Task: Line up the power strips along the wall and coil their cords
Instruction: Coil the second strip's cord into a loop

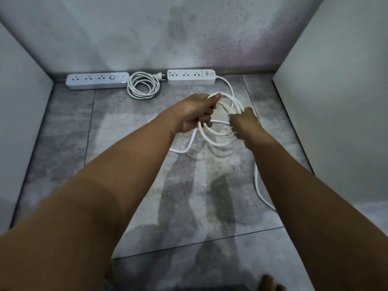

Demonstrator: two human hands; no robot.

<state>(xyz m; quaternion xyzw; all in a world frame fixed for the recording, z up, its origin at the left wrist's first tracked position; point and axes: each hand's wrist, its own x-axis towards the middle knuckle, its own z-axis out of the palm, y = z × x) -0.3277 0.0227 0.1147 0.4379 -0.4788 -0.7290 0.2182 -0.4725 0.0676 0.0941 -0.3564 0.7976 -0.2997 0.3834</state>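
Left grip (196, 111) and right grip (244, 123) both clenched round the white cord (219, 122) — its power strip (190, 79) sits against the wall (126, 38).

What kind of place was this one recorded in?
Likely an indoor alcove, perhaps in a home: grey floor tiles, a stained back wall, a white side panel, the left power strip and right power strip against it.

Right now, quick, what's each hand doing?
Left hand: closed around loops of the white cord.
Right hand: closed on the same cord.
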